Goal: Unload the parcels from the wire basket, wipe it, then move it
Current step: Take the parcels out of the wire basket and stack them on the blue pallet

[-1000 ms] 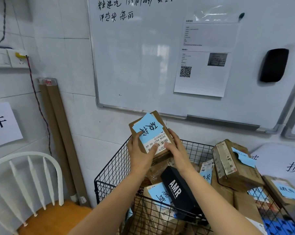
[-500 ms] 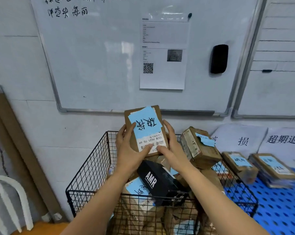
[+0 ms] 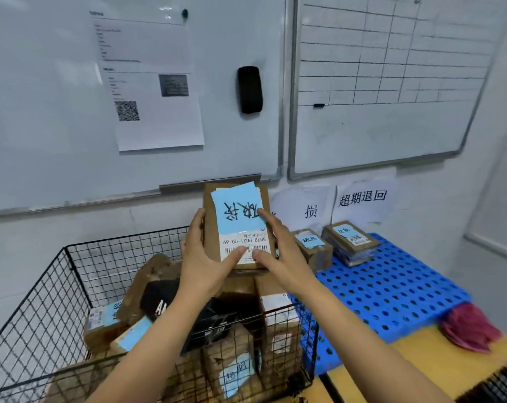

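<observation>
I hold a small brown cardboard parcel (image 3: 237, 225) with a blue handwritten note and a barcode label, raised above the black wire basket (image 3: 51, 289). My left hand (image 3: 205, 257) grips its left edge, thumb across the label. My right hand (image 3: 278, 251) holds the right edge, thumb at the lower corner. Several parcels remain piled inside the basket, among them a black box (image 3: 162, 301) and brown boxes with blue notes (image 3: 237, 365).
To the right lies a blue perforated pallet (image 3: 392, 289) carrying two labelled parcels (image 3: 312, 245) (image 3: 349, 241) by the wall. A red cloth (image 3: 469, 330) lies at the pallet's near right corner. Whiteboards (image 3: 386, 82) and paper signs (image 3: 363, 199) hang on the wall behind.
The view has swung right, away from the chair and onto the blue pallet. Both hands have carried the parcel rightward, toward the basket's right side.
</observation>
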